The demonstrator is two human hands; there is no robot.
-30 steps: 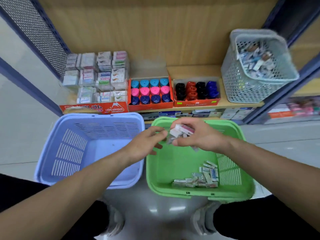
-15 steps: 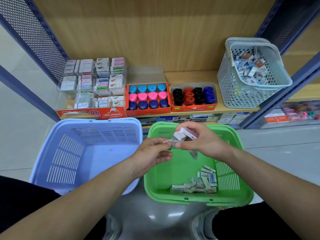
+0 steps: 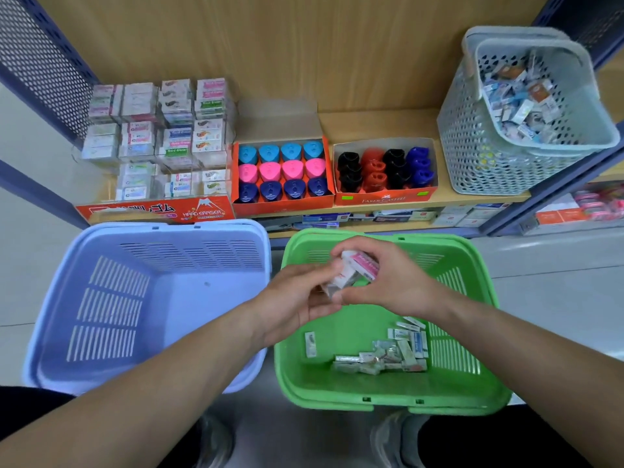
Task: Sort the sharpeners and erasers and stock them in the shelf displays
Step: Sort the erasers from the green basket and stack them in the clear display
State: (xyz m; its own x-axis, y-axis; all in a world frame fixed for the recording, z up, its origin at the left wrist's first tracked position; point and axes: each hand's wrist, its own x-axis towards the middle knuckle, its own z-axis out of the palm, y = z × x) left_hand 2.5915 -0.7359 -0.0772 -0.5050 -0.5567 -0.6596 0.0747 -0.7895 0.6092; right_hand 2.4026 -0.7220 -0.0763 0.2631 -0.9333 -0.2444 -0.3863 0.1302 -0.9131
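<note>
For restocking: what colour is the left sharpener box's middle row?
Pink sharpeners, seen in the head view.

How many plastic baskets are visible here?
3: the blue basket low at left, the green basket beside it, the grey basket on the shelf, far right.

We count three baskets: one lavender basket [image 3: 101,298], one green basket [image 3: 388,405] and one grey basket [image 3: 472,146]. There are two orange boxes. The left box [image 3: 283,206] holds twelve sharpeners: four light blue sharpeners [image 3: 280,152], four pink sharpeners [image 3: 280,170] and four dark blue sharpeners [image 3: 280,190]. The right box [image 3: 385,198] shows four columns: two black columns [image 3: 349,170], one red column [image 3: 374,170] and one blue column [image 3: 420,163]. We see one eraser display [image 3: 158,136], one lone eraser [image 3: 310,344] and one eraser pile [image 3: 388,356] too jumbled to number. Two hands, the left hand [image 3: 297,302] and the right hand [image 3: 395,282], share one bunch of erasers [image 3: 354,271].
</note>
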